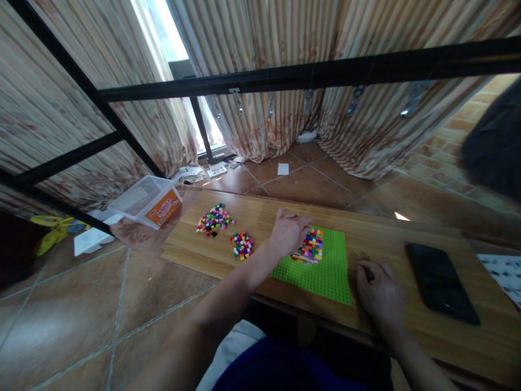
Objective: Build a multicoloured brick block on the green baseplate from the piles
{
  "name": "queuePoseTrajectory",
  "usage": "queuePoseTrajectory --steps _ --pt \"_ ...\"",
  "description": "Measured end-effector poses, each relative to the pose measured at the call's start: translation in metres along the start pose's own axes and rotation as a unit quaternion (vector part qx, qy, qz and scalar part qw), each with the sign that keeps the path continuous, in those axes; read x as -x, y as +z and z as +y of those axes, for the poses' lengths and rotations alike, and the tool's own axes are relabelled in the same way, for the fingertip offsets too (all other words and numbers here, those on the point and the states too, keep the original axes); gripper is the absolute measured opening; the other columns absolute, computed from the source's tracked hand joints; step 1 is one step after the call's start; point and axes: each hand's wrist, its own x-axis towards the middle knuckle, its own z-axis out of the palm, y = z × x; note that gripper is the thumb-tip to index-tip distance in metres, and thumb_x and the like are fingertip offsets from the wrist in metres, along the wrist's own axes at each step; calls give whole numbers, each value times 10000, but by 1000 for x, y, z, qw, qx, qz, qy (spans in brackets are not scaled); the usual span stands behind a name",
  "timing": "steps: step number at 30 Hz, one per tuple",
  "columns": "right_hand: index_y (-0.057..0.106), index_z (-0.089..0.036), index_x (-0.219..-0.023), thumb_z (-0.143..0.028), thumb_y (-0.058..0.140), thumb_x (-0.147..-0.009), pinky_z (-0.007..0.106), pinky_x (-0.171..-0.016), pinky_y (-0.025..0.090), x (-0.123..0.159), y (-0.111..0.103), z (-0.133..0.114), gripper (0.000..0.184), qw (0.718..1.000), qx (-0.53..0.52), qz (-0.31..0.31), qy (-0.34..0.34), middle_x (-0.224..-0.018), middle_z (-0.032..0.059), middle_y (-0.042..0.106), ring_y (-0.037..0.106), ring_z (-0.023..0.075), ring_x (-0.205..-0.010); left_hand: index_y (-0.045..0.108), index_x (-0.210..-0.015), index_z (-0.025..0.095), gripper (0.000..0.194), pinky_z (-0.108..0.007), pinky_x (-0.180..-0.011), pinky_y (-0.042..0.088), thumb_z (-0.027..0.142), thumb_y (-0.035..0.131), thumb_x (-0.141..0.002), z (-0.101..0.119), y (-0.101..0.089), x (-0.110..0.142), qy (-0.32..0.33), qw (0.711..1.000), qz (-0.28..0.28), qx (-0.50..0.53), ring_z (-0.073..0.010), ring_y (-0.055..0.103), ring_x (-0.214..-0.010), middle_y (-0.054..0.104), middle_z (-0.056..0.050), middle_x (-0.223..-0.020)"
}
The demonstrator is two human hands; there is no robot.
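Observation:
My left hand reaches over the far left part of a green studded baseplate. Its fingers are closed, with the tips down at the edge of a multicoloured block of small bricks on the plate. Whatever they pinch is too small to make out. Resting on the table to the right of the plate, my right hand is curled into a loose fist, and nothing shows in it. Two piles of loose coloured bricks lie left of my left hand, a larger pile and a smaller pile.
The wooden table carries a black phone-like device on the right. Beyond it lies a printed sheet. A clear plastic box with an orange label stands at the left end. A black metal bar crosses in front of the curtains.

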Motion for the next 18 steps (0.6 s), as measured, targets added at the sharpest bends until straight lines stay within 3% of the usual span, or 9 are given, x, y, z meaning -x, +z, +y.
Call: queuePoseTrajectory --steps 6,18 --pt "696 -179 -905 -386 473 -933 315 -738 448 -1 -1 -1 305 1000 -12 -2 2 -909 78 677 590 184 -791 729 -986 229 216 -515 -1169 221 266 518 -1019 0 -2 -1 22 999 -20 -10 -219 655 -1046 773 -34 -999" --pt "704 -182 -909 -388 469 -945 322 -740 452 -1 -1 -2 314 1000 -6 -2 -3 -921 84 690 603 198 -817 755 -991 217 192 -347 -983 445 260 569 -977 -8 5 -9 -33 992 -39 114 -193 691 -958 785 -23 -977"
